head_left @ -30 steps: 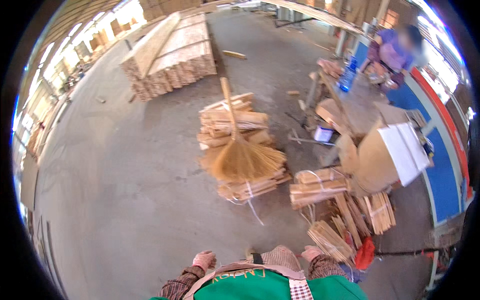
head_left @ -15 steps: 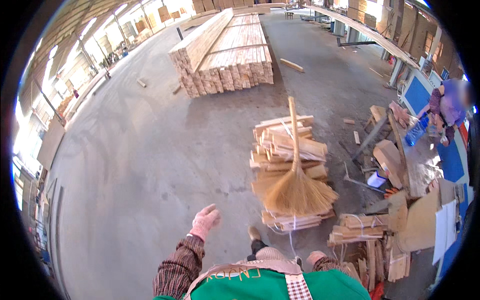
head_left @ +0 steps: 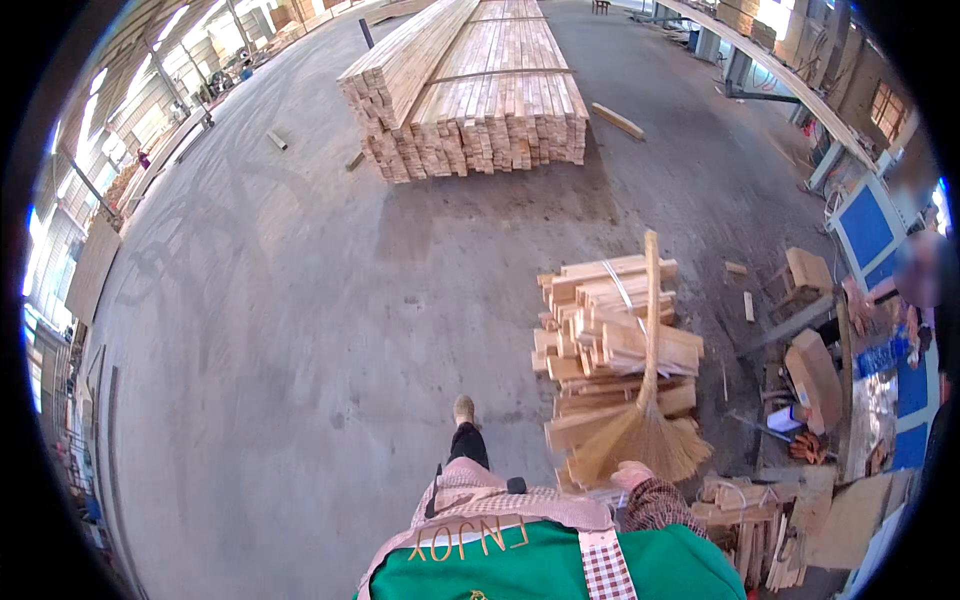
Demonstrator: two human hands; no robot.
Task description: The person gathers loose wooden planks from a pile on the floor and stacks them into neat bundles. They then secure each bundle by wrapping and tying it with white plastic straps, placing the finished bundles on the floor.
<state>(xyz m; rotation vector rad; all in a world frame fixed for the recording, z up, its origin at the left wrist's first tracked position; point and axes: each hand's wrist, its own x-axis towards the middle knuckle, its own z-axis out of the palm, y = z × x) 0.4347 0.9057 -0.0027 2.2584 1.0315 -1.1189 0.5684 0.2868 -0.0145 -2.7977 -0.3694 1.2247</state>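
Note:
My right hand (head_left: 632, 475), in a pink glove with a dark patterned sleeve, hangs low in front of me. It overlaps the lower edge of a straw broom (head_left: 645, 440) in the picture; whether it touches the bristles I cannot tell, and its fingers are too small and blurred to read. The broom lies across a stack of bundled wood slats (head_left: 610, 320), with its pale handle pointing away from me. White straps run round the slats. My left hand is out of view. One of my shoes (head_left: 464, 409) is stepping forward on the concrete.
A long pile of timber (head_left: 500, 110) stands ahead, with a loose beam (head_left: 618, 121) beside it. More tied slats (head_left: 745, 505) lie at the lower right. Behind them are cardboard boxes (head_left: 812, 380), a blue-panelled machine (head_left: 866, 225) and another person at the right edge.
My view has moved forward, so the slat stack and broom sit lower and further right. My left hand has left the picture; my right hand has swung forward towards the broom.

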